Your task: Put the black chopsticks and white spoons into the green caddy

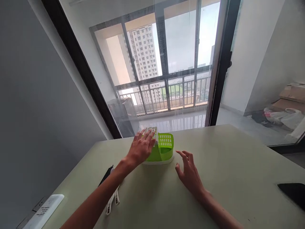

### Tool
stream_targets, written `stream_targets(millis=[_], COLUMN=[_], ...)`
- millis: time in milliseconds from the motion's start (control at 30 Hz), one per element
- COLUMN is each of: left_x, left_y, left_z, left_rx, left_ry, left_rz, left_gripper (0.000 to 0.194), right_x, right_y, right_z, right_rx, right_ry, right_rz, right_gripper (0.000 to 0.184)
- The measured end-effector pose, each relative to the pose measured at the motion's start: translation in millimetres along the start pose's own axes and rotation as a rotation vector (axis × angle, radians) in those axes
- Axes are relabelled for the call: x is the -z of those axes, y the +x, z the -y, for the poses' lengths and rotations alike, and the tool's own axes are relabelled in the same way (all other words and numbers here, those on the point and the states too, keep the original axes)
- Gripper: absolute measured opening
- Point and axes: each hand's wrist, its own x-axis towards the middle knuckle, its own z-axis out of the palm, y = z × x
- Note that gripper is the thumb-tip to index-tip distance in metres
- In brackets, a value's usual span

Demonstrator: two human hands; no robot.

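Observation:
A green plastic holder (163,149) with a slotted wall stands on a white base at the far side of the pale table (228,159). My left hand (141,147) lies on the holder's left part, fingers stretched over its top, and covers that side. White pieces stick up behind the fingertips; I cannot make out what they are. My right hand (189,171) hovers just right of the holder, fingers spread and slightly curled, holding nothing and not touching it.
A white remote control (44,211) lies at the table's left front corner. A black object and white strips (111,198) sit under my left forearm. A black phone (294,192) lies at the right edge. Behind the table stands a glass door; bags and boxes sit on the floor at right.

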Motion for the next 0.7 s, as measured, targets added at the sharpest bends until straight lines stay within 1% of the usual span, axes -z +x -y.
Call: stream_targets(millis=[133, 267, 367, 500, 700], left_x=[1.7, 3.9, 7.6, 11.9, 18.4], left_y=[-9, -23, -35, -52, -76], left_z=[49, 97, 127, 157, 182], left_rx=[0.118, 0.195, 0.242, 0.290, 0.299], left_ry=[0.019, -0.029, -0.088, -0.129, -0.123], left_rz=[0.052, 0.061, 0.062, 0.045, 0.017], left_gripper=[0.048, 0.049, 0.051, 0.053, 0.054], right_x=[-3, -5, -6, -4, -3], right_y=[-2, -4, -5, -5, -6], right_z=[-3, -5, -6, -4, -4], right_rx=[-0.018, -0.036, -0.053, -0.059, -0.084], right_ry=[0.007, 0.026, 0.032, 0.051, 0.068], right_rz=[-0.004, 0.005, 0.023, 0.031, 0.070], right_gripper=[0.049, 0.046, 0.044, 0.042, 0.039])
